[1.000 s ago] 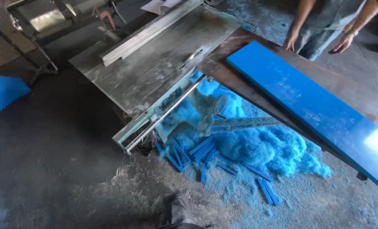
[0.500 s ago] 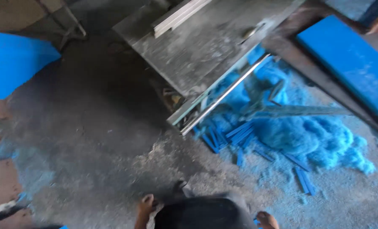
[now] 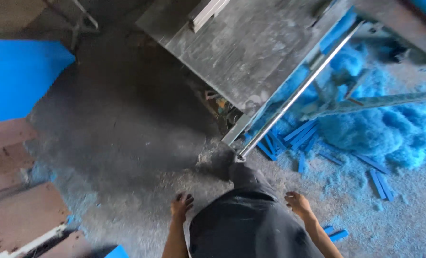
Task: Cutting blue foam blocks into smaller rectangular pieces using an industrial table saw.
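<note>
I look straight down at a dusty concrete floor. My left hand (image 3: pixel 181 205) hangs by my left side with fingers loosely apart and holds nothing. My right hand (image 3: pixel 298 202) hangs at my right side, also empty, fingers slightly curled. Between them is my dark clothing (image 3: pixel 251 224). Just ahead stands a grey saw table (image 3: pixel 241 52) with a long metal rail (image 3: pixel 294 98) along its near edge. Neither hand touches the table.
A heap of blue sawdust (image 3: pixel 389 129) and several blue offcut strips (image 3: pixel 299 136) lie right of the table. A blue panel (image 3: pixel 17 76) lies at the left above reddish-brown boards (image 3: pixel 17 210). Metal legs (image 3: pixel 81 21) stand at the upper left.
The view has swung down and to the left. The long blue board and the other person's hands have left the frame. My own hands and body have come into view at the bottom.
</note>
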